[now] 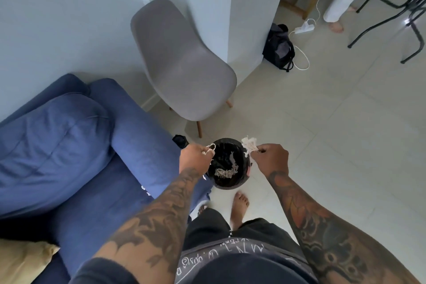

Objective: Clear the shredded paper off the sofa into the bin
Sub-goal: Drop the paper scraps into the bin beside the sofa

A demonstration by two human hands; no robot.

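Standing over the black bin (pixel 227 183), the person holds both hands above it — the left hand (pixel 196 157) pinches a thin loop of paper (pixel 211 147) and the right hand (pixel 270 159) grips a bunch of paper strips (pixel 249 144). More shredded paper (pixel 224 172) lies inside the bin, just beside the blue sofa (pixel 92 145).

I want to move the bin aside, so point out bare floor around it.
Open tile lies right of the bin, running toward the black table legs. It is crowded left, where the sofa sits close, behind by the grey chair, and in front by the bare foot. Both hands hold shreds above it.
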